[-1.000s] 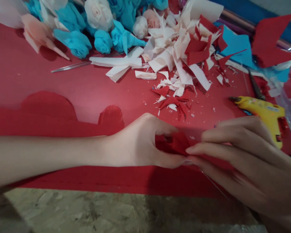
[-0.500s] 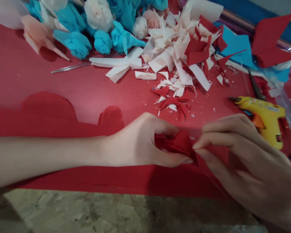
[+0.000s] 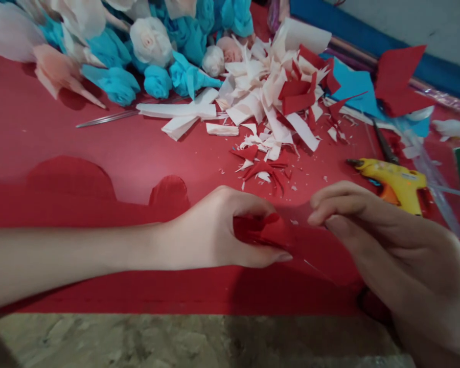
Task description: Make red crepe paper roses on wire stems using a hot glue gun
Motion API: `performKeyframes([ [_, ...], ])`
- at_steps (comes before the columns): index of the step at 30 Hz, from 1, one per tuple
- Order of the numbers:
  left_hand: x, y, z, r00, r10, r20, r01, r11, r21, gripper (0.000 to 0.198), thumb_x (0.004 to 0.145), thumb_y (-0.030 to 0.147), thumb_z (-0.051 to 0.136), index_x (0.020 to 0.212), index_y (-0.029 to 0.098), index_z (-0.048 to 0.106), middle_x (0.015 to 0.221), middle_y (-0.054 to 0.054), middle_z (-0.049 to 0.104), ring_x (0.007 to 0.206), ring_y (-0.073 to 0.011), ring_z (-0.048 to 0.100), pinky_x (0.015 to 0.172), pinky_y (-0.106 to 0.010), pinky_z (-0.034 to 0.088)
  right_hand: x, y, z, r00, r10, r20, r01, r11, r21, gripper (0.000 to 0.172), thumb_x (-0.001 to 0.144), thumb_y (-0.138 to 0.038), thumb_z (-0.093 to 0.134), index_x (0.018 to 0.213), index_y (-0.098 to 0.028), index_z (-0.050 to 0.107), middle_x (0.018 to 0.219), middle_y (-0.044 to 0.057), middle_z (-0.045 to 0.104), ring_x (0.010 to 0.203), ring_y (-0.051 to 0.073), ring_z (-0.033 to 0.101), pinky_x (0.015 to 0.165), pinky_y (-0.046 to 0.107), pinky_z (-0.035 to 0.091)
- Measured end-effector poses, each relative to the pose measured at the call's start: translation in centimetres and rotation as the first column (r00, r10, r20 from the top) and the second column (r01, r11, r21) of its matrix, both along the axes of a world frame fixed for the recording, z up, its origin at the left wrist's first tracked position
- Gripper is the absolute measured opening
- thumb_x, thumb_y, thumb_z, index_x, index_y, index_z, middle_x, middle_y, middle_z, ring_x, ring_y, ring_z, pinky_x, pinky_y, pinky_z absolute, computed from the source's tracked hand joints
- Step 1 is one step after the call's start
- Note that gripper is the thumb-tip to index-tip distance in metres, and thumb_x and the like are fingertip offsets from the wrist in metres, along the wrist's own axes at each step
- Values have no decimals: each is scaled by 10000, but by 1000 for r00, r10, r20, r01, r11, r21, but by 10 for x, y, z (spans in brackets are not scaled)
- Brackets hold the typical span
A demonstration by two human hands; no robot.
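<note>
My left hand [image 3: 218, 232] lies low in the middle, its fingers closed round a small rolled bundle of red crepe paper [image 3: 266, 232]. My right hand [image 3: 391, 250] is just to the right of it, fingers curled and pinching the red paper strip [image 3: 318, 250] that runs out of the bundle. A thin wire [image 3: 317, 268] shows under the strip. Both hands rest over a long red crepe sheet [image 3: 80, 199] with scalloped petal shapes cut along its top edge.
A yellow glue gun [image 3: 396, 184] lies right behind my right hand. White and red paper scraps [image 3: 276, 102] are heaped at the back centre. Blue, white and pink paper roses [image 3: 153, 56] fill the back left. The bare tabletop edge [image 3: 138, 340] runs along the bottom.
My right hand has drawn back to the right and curled, pulling the red strip out from the bundle. The view has tilted slightly, shifting everything left and down.
</note>
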State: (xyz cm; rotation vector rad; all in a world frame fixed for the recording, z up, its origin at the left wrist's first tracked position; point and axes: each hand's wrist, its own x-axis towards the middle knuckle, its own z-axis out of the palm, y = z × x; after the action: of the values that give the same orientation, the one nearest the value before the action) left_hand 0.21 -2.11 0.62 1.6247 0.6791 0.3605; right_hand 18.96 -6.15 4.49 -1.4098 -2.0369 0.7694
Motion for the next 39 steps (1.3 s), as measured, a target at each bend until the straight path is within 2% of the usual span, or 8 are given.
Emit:
performKeyframes([
  [3, -1, -2, -4, 999, 42, 3, -42, 998, 47, 275, 725, 351, 609, 842, 103, 613, 695, -16, 609, 573, -86, 503, 490, -167, 402, 4, 3, -1, 998, -48, -45, 47, 999, -16, 152, 833, -103, 483, 812, -214, 585, 773, -33, 587, 715, 52, 557, 621, 105, 450],
  [7, -2, -4, -5, 997, 63, -43, -61, 997, 42, 272, 710, 366, 619, 825, 120, 613, 690, -5, 616, 558, -86, 506, 488, -168, 411, 6, 5, -4, 990, -117, -76, 104, 983, -153, 161, 867, -173, 461, 775, -233, 580, 664, -51, 552, 641, 38, 524, 596, 123, 415],
  [11, -2, -4, -3, 998, 62, -30, -61, 997, 42, 217, 708, 335, 624, 790, 135, 624, 711, -2, 632, 588, -93, 541, 520, -167, 436, 6, 5, -4, 981, -120, -153, 85, 973, -215, 157, 862, -156, 454, 767, -221, 559, 638, -55, 523, 596, 27, 493, 558, 118, 395],
  [14, 0, -3, -3, 998, 56, -14, -55, 997, 46, 185, 706, 313, 628, 770, 140, 625, 730, -2, 642, 636, -108, 572, 579, -180, 464, 5, 4, -3, 967, -106, -233, 54, 974, -218, 166, 826, -80, 445, 751, -196, 535, 648, -43, 515, 606, 37, 502, 553, 129, 409],
  [19, 1, -2, -4, 994, 97, -45, -92, 991, 98, 238, 693, 330, 638, 820, 130, 622, 733, -15, 632, 626, -114, 563, 551, -187, 450, 4, 3, 1, 949, -74, -308, 5, 976, -220, 190, 755, -10, 458, 731, -181, 537, 663, -31, 544, 647, 60, 531, 612, 167, 442],
  [26, 1, -1, -2, 995, 69, -73, -58, 989, 135, 259, 704, 339, 629, 823, 109, 637, 593, 18, 559, 472, -58, 428, 417, -156, 339, 3, 1, 0, 927, -80, -366, 1, 977, -212, 201, 726, -6, 518, 764, -191, 585, 702, -21, 592, 693, 85, 560, 658, 211, 463],
  [35, 1, -2, -1, 996, 79, -46, -71, 987, 146, 213, 694, 304, 641, 760, 102, 637, 487, 71, 372, 421, -27, 279, 363, -123, 259, 7, 1, -2, 915, -96, -392, 19, 981, -195, 211, 719, 15, 553, 761, -182, 616, 785, -14, 633, 774, 101, 582, 717, 218, 479],
  [39, 3, 0, 0, 995, 82, -64, -74, 991, 110, 211, 683, 290, 645, 761, 94, 642, 497, 58, 440, 407, -25, 280, 351, -129, 254, 9, -1, -3, 903, -114, -414, 23, 976, -218, 204, 738, -24, 586, 826, -198, 646, 815, -11, 642, 803, 108, 581, 720, 214, 476],
])
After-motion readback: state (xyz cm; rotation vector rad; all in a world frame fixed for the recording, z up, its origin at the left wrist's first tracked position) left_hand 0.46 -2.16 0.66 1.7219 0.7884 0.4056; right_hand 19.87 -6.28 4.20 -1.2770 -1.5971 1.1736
